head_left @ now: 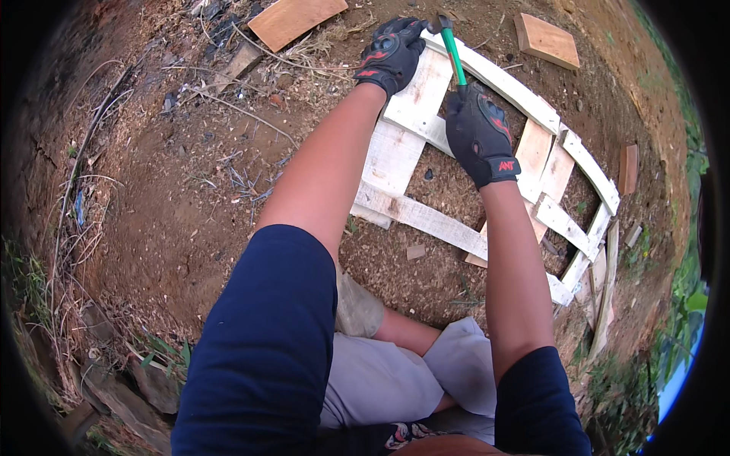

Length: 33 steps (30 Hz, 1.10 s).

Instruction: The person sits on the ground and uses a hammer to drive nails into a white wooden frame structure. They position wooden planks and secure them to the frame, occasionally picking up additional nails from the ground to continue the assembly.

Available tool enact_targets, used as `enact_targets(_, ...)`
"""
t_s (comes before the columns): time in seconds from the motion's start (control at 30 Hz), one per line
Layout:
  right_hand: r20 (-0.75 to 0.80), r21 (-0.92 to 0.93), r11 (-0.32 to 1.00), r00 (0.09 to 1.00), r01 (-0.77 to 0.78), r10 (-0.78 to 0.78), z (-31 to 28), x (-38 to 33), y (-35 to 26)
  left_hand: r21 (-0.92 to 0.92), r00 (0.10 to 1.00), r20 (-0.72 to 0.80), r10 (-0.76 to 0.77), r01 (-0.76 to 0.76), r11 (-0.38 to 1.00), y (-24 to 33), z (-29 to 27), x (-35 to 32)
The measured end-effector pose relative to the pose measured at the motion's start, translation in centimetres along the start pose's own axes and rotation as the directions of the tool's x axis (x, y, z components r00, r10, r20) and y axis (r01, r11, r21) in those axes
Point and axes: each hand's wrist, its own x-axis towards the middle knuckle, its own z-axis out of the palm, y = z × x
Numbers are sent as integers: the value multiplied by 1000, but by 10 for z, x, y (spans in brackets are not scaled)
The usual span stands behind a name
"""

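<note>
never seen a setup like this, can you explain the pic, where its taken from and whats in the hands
There is no machine here, just a person working with a camera on their head. It looks down through a wide fisheye lens, so straight edges bend and the corners go dark. The gloved right hand grips a hammer by its green handle. The gloved left hand is at the far end of a white wooden frame, close to the hammer's head; whether it holds anything can't be made out. The frame lies on soil, with loose wood blocks nearby.

Daylight falls on brown dirt ground (190, 258) edged by green plants (695, 302)
</note>
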Motion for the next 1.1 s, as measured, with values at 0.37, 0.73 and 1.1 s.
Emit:
enact_targets(0.37,41,16,1000,999,26,-26,8,-6,9,52,999,-23,22,-21,998,-8,2,-3)
enact_targets(0.73,189,-19,999,981,-48,50,3,-2,0,143,997,-35,70,-64,988,-15,6,-2)
enact_targets(1.1,195,-129,989,980,73,-47,-11,12,8,134,999,-37,17,-12,991,-24,6,-3)
